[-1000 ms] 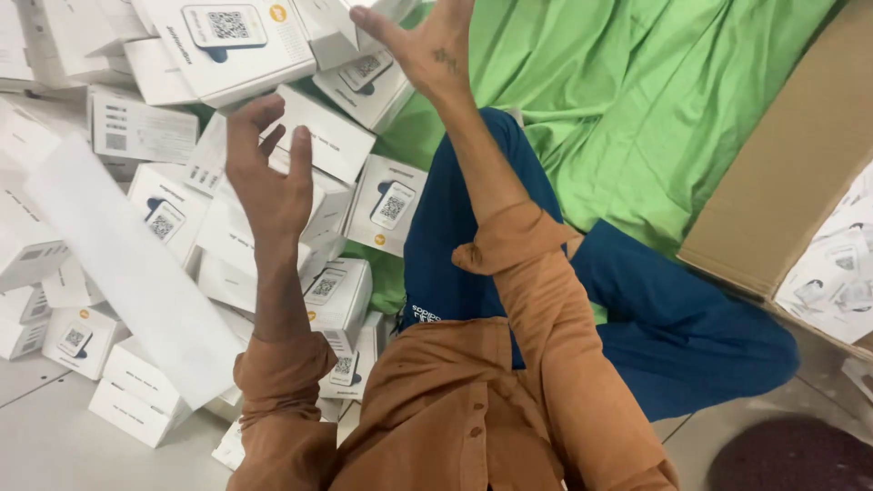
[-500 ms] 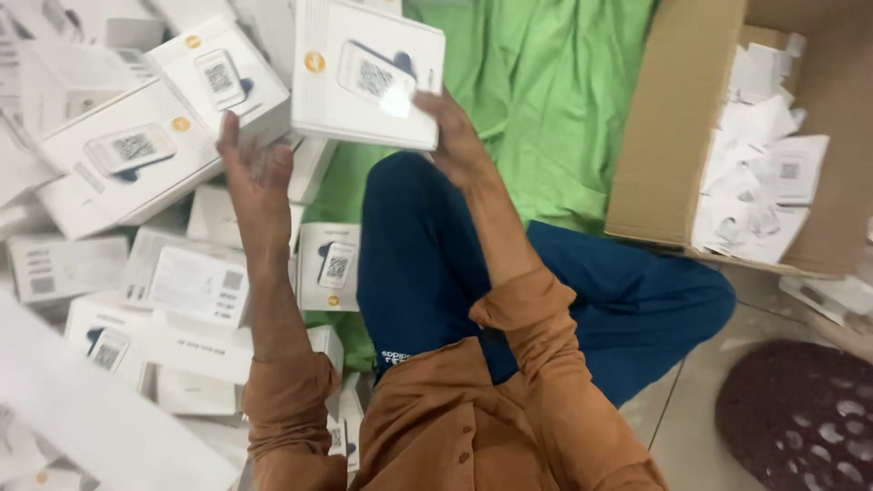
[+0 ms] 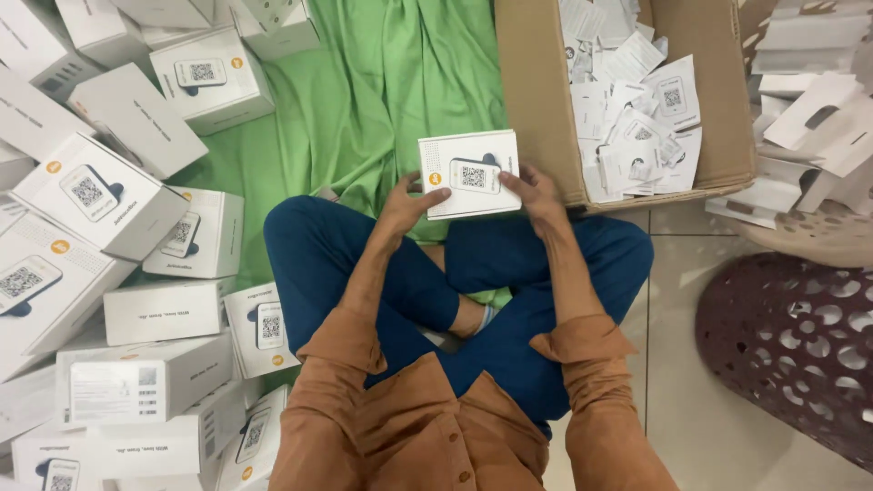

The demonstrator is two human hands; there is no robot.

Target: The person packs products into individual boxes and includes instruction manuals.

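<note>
On the far left sits a big pile of white boxes (image 3: 118,300), some flat, some tipped on their sides, all crowded close together on the floor. Next to them a green cloth (image 3: 400,100) is spread out, and the person sits on it with legs crossed in blue trousers (image 3: 364,264).

The left hand (image 3: 400,205) holds the left edge of one small white box (image 3: 470,175). Its fingers are bent round that edge, with the thumb lying on top. The box is held up over the knees, right in the middle — flat, with its printed face looking up at the camera. Its long side runs left to right, from one hand to the other, tipped just a little.

The right hand (image 3: 536,193) grips the right edge of the same box, fingers curled over it. So both hands are touching the box, one on each short end, and neither one is nearer than the other.

Just beside the right hand, further right and a bit beyond it, is an open brown cardboard box (image 3: 536,100) full of loose white papers (image 3: 637,118). Its near corner is almost touching the small box. Far right, a dark basket with holes (image 3: 800,345) stands on the tiled floor (image 3: 691,427).
</note>
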